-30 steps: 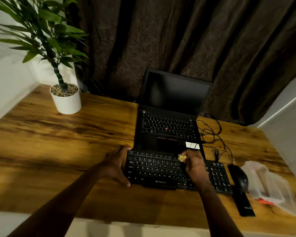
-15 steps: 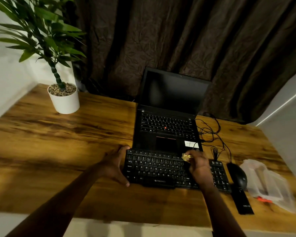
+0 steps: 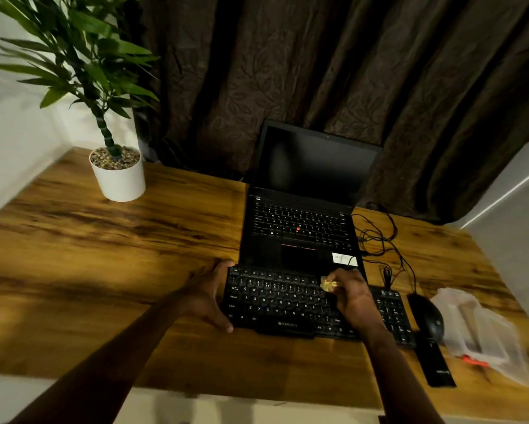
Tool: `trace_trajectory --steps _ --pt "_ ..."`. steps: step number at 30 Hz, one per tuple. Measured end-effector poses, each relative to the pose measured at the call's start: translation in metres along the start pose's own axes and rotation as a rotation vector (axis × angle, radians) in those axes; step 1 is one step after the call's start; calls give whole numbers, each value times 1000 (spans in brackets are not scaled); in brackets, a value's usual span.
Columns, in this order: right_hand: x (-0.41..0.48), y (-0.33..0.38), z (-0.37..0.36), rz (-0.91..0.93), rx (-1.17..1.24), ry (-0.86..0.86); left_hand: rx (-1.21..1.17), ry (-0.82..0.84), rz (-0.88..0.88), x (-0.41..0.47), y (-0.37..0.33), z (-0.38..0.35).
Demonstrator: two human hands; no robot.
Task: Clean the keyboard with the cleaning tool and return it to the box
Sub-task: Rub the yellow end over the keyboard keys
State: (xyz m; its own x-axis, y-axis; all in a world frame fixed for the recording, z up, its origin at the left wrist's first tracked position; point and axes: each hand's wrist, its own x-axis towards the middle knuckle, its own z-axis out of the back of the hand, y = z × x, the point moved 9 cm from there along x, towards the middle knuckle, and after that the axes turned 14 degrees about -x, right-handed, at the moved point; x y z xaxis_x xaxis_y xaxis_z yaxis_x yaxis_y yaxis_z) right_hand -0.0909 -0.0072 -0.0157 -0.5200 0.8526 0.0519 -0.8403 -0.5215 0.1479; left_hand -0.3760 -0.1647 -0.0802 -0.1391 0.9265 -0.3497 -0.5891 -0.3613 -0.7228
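Head view, sweeping left to right: potted plant [image 3: 116, 166] standing far left on the wooden surface [image 3: 73, 255]. Left hand [image 3: 206, 296] spreading open, bracing the keyboard's [image 3: 281, 301] left edge. Right hand [image 3: 353, 296] pinching shut on a small yellowish cleaning tool [image 3: 328, 285] over the upper keys. Mouse [image 3: 426, 316] and clear plastic box [image 3: 483, 335] lying farther right.

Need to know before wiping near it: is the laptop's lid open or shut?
Open. The laptop has its lid raised, dark screen facing the person, its own keys exposed behind the keyboard.
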Motion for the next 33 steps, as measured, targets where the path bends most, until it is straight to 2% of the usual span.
trace_trajectory --steps 3,7,14,22,26,30,33 --pt "6 24 10 104 56 -100 -10 2 8 0 -1 0" --pt "8 41 3 192 64 -53 -9 10 11 0 1 -3" --pt "0 -13 -4 11 78 11 -21 19 -35 -2 -7 0" --pt "2 46 -9 242 40 -88 -27 13 -36 -4 -8 1" --pt "-3 29 -5 237 54 -64 -23 17 -44 -4 -9 1" --pt "-2 2 1 152 97 -88 -4 18 -35 -5 -11 1" --pt "0 12 -2 157 106 -80 -5 6 -37 -5 -12 2"
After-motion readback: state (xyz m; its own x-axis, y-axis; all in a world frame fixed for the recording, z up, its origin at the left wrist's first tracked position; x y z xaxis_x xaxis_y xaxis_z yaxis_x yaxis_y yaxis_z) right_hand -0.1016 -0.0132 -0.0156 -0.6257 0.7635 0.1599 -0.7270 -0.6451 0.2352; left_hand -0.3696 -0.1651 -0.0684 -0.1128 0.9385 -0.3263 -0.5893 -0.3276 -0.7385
